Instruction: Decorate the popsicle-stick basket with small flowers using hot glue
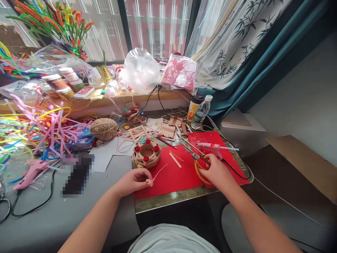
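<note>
Left hand pinches a pale pink pipe cleaner with a curled end, lying over the red felt sheet on the table. Right hand grips orange-handled metal scissors, blades resting on the sheet.

Your left hand rests on the red felt mat just before the round woven twine basket, your right hand lies to its right on the orange-handled scissors, and the ball of brown twine sits behind, to the left.
</note>
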Tool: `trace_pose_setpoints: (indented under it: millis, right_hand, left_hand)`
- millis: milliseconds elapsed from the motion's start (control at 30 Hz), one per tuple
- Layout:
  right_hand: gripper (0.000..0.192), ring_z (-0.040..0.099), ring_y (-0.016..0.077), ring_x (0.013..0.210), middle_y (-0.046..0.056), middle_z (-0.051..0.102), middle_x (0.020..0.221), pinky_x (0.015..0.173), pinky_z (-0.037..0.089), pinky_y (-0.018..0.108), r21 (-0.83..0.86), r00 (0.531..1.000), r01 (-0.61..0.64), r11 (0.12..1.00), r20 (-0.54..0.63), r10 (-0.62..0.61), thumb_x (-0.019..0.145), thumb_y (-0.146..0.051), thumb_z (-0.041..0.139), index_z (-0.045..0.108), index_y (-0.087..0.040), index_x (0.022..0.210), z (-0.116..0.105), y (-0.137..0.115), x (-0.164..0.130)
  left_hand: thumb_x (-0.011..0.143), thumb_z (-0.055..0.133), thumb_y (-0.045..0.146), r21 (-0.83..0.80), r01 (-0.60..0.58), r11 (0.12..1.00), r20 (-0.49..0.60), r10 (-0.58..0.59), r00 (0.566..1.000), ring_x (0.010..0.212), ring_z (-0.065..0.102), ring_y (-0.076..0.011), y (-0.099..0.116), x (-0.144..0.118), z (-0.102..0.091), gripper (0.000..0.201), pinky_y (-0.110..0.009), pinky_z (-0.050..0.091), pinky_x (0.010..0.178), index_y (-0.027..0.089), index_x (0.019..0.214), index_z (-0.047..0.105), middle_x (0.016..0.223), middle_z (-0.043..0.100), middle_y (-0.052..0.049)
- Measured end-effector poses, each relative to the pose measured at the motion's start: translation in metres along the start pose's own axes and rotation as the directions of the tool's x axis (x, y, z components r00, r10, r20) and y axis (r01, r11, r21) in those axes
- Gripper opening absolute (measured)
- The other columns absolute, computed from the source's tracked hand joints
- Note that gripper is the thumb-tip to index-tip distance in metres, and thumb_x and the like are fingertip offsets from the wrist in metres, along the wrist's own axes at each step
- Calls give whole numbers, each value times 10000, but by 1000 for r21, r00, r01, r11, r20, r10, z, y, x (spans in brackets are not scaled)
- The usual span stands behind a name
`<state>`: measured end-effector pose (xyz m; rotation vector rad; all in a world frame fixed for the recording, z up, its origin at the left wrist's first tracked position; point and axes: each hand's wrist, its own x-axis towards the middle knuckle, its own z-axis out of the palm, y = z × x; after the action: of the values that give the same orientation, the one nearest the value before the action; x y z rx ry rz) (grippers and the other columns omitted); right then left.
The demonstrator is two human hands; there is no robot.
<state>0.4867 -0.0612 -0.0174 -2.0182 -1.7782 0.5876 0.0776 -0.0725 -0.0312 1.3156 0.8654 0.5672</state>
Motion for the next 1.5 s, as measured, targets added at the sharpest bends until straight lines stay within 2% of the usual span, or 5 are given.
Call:
trace_pose_setpoints:
  millis: [200,367,733,900,1500]
  right_hand:
    - [426,610,169,637,28,688,823,557,483,286,766,945,-268,585,328,4,797,-521,837,620,-223,1012,8,-16,-23]
    - [609,524,163,654,90,653,898,549,441,295,848,834,-490,200,523,-174,885,-794,627,703,-200,1000,19,-30,-46]
    - [824,573,240,938,181,636,1319,741,443,356,862,648,-330,384,503,-572,833,-901,574,635,-229,1305,43,-28,-71]
    - [783,554,211,897,162,624,1265,731,424,341,842,563,-317,436,538,-628,866,-865,588,584,-226,1318,51,-31,-86]
    - [724,424,126,725,59,572,1042,667,357,299,832,566,-401,385,555,-610,862,-866,609,548,-216,1176,91,-67,-104]
  left_hand:
    - [957,723,347,180,-34,983,56,24,998,923,714,-192,10,-6,6,167,-296,564,871,189,1006,736,1006,766,-85]
    - [977,670,247,520,-218,826,-1,256,967,938,723,-208,19,-15,11,136,-296,536,867,244,1055,781,1015,795,-82]
    - [866,837,254,244,-353,903,-451,428,783,871,725,-230,6,-10,33,81,-352,569,845,236,941,813,912,790,-88]
    - [827,884,310,-110,-361,926,-491,266,830,759,719,-184,9,-2,40,178,-304,589,730,187,842,756,852,778,-71]
    - [730,964,327,-425,-162,891,-333,12,943,622,610,-100,-7,11,49,342,-202,467,579,152,816,684,748,719,-29]
